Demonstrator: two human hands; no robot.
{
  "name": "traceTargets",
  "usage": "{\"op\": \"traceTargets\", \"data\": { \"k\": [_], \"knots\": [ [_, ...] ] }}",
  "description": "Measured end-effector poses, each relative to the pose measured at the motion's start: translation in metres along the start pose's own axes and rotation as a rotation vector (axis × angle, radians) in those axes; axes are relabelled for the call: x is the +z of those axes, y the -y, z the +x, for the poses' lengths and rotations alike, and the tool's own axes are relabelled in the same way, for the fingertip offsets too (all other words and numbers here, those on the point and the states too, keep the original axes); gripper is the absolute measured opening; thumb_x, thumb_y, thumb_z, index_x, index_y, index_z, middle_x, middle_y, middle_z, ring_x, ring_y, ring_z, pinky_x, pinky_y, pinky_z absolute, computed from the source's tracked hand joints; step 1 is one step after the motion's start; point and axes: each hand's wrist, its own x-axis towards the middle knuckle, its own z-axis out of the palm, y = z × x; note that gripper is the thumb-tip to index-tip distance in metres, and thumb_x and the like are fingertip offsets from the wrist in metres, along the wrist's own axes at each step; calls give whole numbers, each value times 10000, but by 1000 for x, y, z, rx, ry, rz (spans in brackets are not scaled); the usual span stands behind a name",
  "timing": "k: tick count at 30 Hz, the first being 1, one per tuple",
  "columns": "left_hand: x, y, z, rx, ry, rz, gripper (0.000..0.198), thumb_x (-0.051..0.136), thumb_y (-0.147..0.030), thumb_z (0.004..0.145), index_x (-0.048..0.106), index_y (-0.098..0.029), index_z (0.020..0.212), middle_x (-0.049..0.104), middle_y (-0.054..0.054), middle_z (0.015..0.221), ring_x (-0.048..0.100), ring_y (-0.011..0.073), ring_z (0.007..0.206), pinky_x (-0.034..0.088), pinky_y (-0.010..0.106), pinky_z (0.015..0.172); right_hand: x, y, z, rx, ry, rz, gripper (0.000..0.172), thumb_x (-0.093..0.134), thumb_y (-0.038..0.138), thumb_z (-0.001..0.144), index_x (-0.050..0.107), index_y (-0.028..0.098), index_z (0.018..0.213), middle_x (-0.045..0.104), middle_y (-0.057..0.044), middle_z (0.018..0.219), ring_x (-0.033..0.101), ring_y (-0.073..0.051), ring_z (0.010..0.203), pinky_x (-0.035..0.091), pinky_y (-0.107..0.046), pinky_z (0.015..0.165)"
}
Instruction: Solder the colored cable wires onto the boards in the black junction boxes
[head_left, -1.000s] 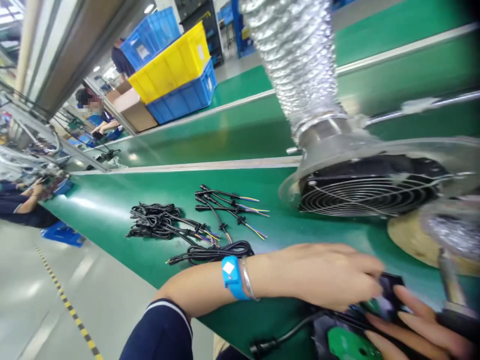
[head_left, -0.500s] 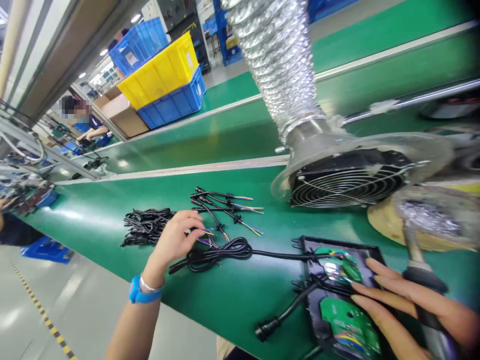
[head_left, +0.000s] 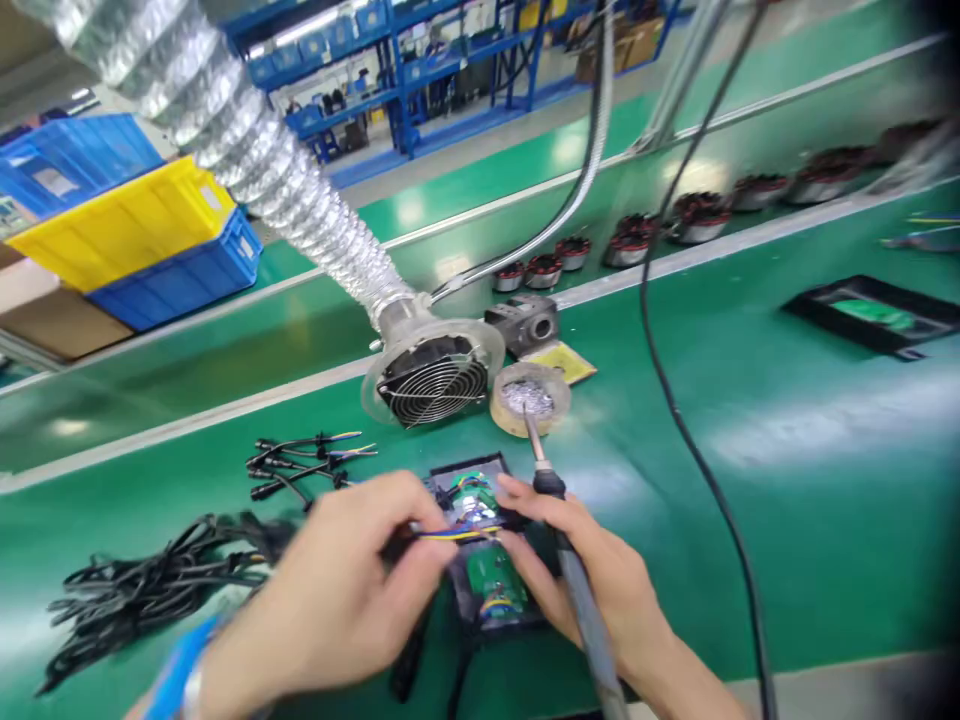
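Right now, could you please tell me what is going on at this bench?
The person's left hand pinches some coloured wires above a black housing with green circuit boards in it. The right hand holds a soldering iron, its tip pointing away toward a round dish. Black cables lie to the left, and a fan stands beyond the housing.

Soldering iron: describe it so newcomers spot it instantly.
Find the silver duct ending in a fan. Right of that, a tub holds silvery shreds; the soldering iron slants down from there across the right hand. Metal shaft and thick handle distinguish it from the thin black cable to its right.
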Motion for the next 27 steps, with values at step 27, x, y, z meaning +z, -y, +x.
{"op": "traceTargets", "data": {
  "k": [27],
  "knots": [
    [78,6,21,-398,172,-564,217,568,-343,865,522,-174,736,454,-53,603,404,72,535,337,195,515,-7,21,10,392,-44,464,365,577,114,807,446,245,1121,635,58,735,629,-92,646,517,-182,625]
  ]
}}
